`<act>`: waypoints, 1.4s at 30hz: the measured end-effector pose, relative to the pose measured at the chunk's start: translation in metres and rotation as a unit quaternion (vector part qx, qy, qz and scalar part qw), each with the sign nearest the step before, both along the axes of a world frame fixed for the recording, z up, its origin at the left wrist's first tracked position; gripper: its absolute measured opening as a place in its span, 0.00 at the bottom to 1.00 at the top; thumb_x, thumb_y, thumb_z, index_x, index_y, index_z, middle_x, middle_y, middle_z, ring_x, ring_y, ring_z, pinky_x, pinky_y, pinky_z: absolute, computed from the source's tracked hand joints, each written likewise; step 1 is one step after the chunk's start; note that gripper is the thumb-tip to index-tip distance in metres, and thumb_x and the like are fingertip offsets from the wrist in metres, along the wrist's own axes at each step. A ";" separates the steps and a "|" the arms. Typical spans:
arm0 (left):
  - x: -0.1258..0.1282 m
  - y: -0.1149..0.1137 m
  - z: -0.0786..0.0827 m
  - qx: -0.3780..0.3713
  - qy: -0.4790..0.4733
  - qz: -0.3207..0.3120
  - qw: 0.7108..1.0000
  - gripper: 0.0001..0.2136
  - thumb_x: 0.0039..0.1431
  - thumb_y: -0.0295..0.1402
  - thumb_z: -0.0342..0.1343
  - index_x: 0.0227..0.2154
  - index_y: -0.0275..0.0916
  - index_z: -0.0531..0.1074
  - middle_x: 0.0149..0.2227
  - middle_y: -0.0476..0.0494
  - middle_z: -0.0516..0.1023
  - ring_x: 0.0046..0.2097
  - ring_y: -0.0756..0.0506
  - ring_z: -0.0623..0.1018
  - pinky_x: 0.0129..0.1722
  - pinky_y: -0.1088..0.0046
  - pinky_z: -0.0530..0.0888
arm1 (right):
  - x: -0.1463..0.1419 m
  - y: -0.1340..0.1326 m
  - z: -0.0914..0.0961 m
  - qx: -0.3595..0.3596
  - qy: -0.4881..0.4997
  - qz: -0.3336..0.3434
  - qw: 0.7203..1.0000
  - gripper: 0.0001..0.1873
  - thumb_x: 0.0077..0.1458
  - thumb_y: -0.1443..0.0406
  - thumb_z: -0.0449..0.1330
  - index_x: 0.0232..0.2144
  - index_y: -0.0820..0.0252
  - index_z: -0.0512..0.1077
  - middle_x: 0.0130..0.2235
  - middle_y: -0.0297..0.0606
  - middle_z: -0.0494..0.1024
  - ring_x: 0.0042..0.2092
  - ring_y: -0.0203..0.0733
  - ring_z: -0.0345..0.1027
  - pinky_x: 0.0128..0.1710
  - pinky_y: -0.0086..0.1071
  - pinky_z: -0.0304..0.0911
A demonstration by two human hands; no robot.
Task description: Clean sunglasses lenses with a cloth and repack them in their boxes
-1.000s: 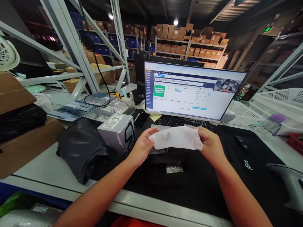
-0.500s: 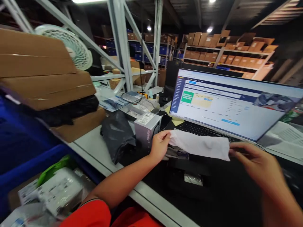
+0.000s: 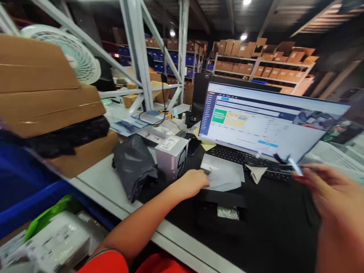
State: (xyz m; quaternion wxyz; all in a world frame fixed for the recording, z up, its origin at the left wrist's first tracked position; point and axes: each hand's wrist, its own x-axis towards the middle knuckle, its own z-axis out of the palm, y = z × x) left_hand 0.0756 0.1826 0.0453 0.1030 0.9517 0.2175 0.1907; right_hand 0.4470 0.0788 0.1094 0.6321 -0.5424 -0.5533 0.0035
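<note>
My left hand [image 3: 195, 182] is low over the black mat, its fingers curled closed at the left end of a thin white pouch [image 3: 224, 180]. The pouch lies on a flat pale card [image 3: 236, 165] in front of the keyboard [image 3: 227, 153]. On the right, my right hand [image 3: 327, 182] is smeared by motion, fingers pinched on a thin strand with a small white piece [image 3: 295, 167]; its kind is unclear. A beige triangular scrap [image 3: 256, 173] is by the keyboard. Nearer me are a black open box [image 3: 222, 199] and a small clear packet [image 3: 228, 212].
A grey printed box [image 3: 170, 159] and a black plastic bag [image 3: 133, 163] are left of my left hand. The monitor [image 3: 256, 117] stands behind the keyboard. Stacked cartons [image 3: 42, 87], a fan [image 3: 76, 57] and a blue bin of parcels [image 3: 57, 189] are at the left.
The white pouch, stretched between both hands before, is now lowered onto the pale card at my left hand. My right hand has let it go and now has the thin strand.
</note>
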 end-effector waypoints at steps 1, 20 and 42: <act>-0.003 0.001 -0.002 -0.005 0.008 -0.007 1.000 0.17 0.50 0.15 0.54 0.35 0.43 0.81 0.35 0.44 0.83 0.40 0.41 0.81 0.42 0.68 0.73 | -0.009 0.004 0.000 -0.032 0.070 0.018 0.997 0.11 0.50 0.53 0.73 0.31 0.51 0.81 0.27 0.42 0.82 0.26 0.46 0.78 0.27 0.38 0.74; -0.005 -0.009 0.031 0.028 -0.223 0.058 0.973 0.13 0.62 0.32 0.58 0.49 0.44 0.75 0.51 0.42 0.80 0.56 0.39 0.75 0.60 0.53 0.65 | -0.084 0.016 -0.012 -0.093 0.158 0.106 0.977 0.16 0.47 0.55 0.74 0.34 0.57 0.78 0.30 0.37 0.84 0.36 0.48 0.83 0.39 0.36 0.80; 0.009 -0.012 0.023 -0.389 -0.480 -0.035 0.785 0.05 0.55 0.35 0.70 0.33 0.42 0.83 0.48 0.41 0.84 0.52 0.43 0.81 0.52 0.68 0.74 | -0.122 0.025 -0.025 -0.188 0.382 0.286 0.858 0.22 0.35 0.57 0.81 0.29 0.59 0.77 0.26 0.33 0.80 0.30 0.38 0.80 0.35 0.27 0.77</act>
